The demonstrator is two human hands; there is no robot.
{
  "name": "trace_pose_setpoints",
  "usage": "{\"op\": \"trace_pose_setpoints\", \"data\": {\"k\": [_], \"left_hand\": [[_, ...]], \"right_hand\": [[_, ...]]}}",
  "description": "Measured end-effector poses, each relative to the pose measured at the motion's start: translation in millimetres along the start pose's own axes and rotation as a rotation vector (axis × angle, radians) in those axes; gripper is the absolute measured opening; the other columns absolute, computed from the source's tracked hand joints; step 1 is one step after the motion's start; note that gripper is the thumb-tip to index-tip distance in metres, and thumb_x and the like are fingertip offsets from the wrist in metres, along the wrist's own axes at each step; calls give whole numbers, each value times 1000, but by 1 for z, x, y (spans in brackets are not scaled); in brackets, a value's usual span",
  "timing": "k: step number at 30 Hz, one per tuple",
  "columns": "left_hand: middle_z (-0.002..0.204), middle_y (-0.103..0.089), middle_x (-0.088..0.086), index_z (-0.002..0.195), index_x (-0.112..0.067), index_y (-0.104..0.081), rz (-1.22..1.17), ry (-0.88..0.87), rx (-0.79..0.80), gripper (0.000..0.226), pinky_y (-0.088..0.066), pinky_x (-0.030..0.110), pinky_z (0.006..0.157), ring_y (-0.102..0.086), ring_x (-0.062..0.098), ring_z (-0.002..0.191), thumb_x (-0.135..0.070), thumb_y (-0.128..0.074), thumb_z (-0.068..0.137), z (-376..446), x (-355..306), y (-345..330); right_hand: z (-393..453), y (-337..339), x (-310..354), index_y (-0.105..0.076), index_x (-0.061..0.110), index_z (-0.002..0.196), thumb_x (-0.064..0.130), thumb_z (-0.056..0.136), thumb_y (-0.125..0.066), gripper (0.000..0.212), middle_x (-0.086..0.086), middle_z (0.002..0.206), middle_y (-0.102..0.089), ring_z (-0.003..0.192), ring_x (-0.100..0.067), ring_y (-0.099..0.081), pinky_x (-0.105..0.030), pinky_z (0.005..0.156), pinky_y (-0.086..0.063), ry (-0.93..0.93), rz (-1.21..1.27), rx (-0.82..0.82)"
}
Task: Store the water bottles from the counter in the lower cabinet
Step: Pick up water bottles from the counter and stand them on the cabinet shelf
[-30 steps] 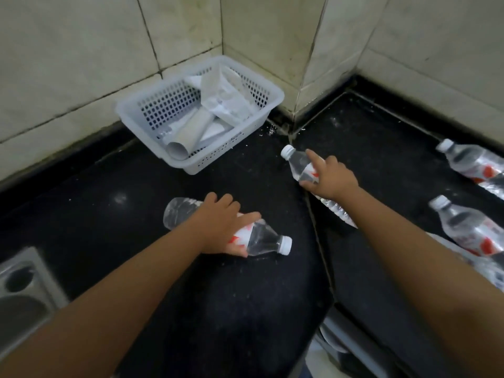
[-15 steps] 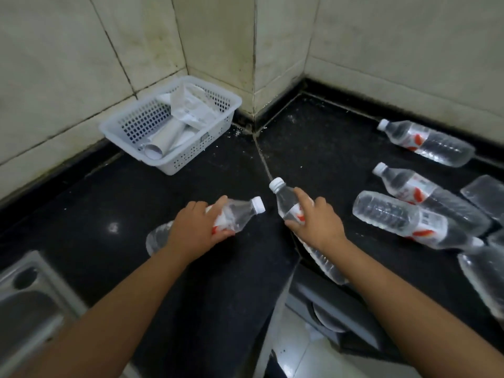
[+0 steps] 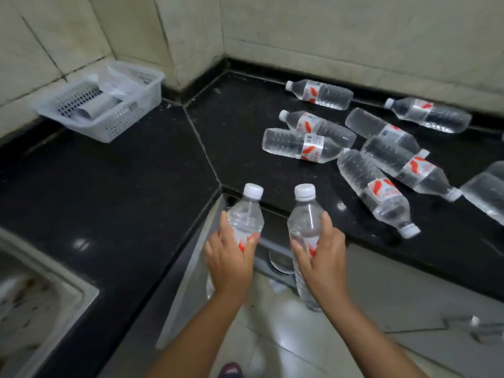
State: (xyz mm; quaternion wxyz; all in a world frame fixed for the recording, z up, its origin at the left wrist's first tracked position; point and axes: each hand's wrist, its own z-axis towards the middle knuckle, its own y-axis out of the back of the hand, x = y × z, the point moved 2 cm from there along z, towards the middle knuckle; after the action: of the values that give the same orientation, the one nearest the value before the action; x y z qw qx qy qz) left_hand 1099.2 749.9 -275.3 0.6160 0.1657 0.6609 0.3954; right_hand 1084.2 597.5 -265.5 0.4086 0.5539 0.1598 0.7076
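At the lower centre of the frame, the left hand (image 3: 228, 261) grips one water bottle (image 3: 245, 218) around its labelled middle, fingers (image 3: 252, 240) wrapped and pressed against the plastic, white cap up. Just beside it, the right hand (image 3: 321, 253) holds a second bottle (image 3: 305, 222) the same way, upright, its fingers closed around the label. Both bottles are off the black surface (image 3: 114, 192), in front of its inner corner edge and above the pale floor (image 3: 286, 336). At the right of the frame, more bottles (image 3: 301, 144) lie on their sides on the surface, several touching. A white basket (image 3: 120, 124) holding papers sits at the upper left against the tiled wall (image 3: 341, 28). A sink (image 3: 32, 301) shows at the lower left.
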Motion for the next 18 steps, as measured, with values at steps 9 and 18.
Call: {"op": "trace_pose_setpoints", "data": {"k": [9, 18], "left_hand": [[124, -51, 29, 136, 0, -30, -121, 131, 22, 72, -32, 45, 95, -48, 41, 110, -26, -65, 79, -25, 77, -143], [121, -46, 30, 140, -14, -28, -192, -127, -112, 69, -22, 36, 93, -38, 43, 110, -30, -62, 81, 20, 166, -271]], "right_hand": [[-63, -83, -112, -23, 17, 126, 35, 76, -56, 62, -34, 106, -50, 90, -43, -55, -39, 75, -47, -35, 59, -71], [-62, -211, -222, -23, 6, 126, 37, 76, -48, 63, -36, 96, -53, 84, -46, -55, -46, 71, -49, 51, -54, -327]]}}
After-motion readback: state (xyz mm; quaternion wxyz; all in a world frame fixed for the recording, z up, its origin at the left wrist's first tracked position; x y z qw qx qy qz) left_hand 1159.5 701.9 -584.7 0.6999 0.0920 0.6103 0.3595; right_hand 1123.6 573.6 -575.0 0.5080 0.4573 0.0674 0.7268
